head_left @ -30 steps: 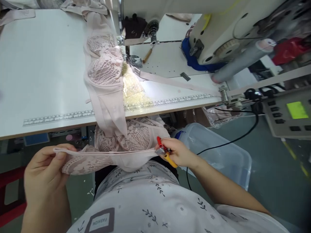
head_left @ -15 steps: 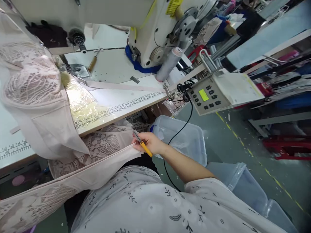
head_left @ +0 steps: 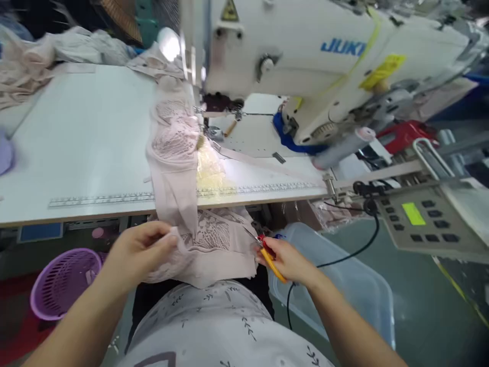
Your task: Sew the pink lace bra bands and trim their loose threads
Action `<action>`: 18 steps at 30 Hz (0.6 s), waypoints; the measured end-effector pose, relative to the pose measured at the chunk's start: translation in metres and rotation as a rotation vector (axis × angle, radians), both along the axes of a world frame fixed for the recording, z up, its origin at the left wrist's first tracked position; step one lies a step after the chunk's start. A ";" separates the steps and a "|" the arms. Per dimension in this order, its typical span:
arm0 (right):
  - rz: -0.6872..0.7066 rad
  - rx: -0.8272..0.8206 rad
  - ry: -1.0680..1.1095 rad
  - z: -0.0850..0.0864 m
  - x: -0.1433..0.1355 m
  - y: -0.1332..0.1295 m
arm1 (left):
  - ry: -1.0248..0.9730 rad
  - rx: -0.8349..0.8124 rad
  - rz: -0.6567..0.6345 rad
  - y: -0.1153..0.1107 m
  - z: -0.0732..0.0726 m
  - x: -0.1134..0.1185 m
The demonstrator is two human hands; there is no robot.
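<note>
My left hand (head_left: 133, 255) is closed, thumb and finger pinching a pale strip at the edge of a pale pink lace garment (head_left: 217, 262) on my lap. My right hand (head_left: 286, 259) grips a pair of small snips (head_left: 272, 265) with yellow and red handles, their blades pointing up and left. The right fingertips lie against the garment's right end; whether they hold the cloth too is hidden. A lace-cupped part of similar garment (head_left: 173, 135) lies on the sewing table (head_left: 99, 132) beside the needle area and hangs over the front edge.
Across the back stands a white sewing machine (head_left: 290, 51). A control box (head_left: 431, 214) juts out at right, its black cable running down past a clear plastic bin (head_left: 340, 285). A purple basket (head_left: 64, 283) sits low on the left. More pink cloth (head_left: 91, 46) is piled at the far left.
The view has swung left and the table now shows wider. My left hand has come into sight, pinching the garment's edge. The garment is gathered on my lap; the right hand still holds the snips.
</note>
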State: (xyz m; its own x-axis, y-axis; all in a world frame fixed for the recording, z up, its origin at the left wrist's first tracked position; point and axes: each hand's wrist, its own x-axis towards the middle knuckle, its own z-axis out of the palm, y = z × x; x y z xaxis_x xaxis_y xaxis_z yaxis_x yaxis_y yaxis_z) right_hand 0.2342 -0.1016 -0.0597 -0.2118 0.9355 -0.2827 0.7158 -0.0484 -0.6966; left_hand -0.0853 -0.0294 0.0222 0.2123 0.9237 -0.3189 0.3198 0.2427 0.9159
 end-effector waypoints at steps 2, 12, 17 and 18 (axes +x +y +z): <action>0.066 0.057 -0.010 0.012 -0.006 0.004 | -0.027 -0.018 -0.163 0.007 0.005 0.017; 0.441 0.054 0.030 0.045 -0.047 0.031 | -0.016 -0.071 -0.329 0.007 0.005 0.045; 0.406 0.036 -0.001 0.053 -0.054 0.033 | 0.001 -0.094 -0.273 0.011 0.002 0.045; 0.394 0.039 -0.006 0.054 -0.055 0.033 | 0.002 -0.101 -0.265 0.011 0.002 0.045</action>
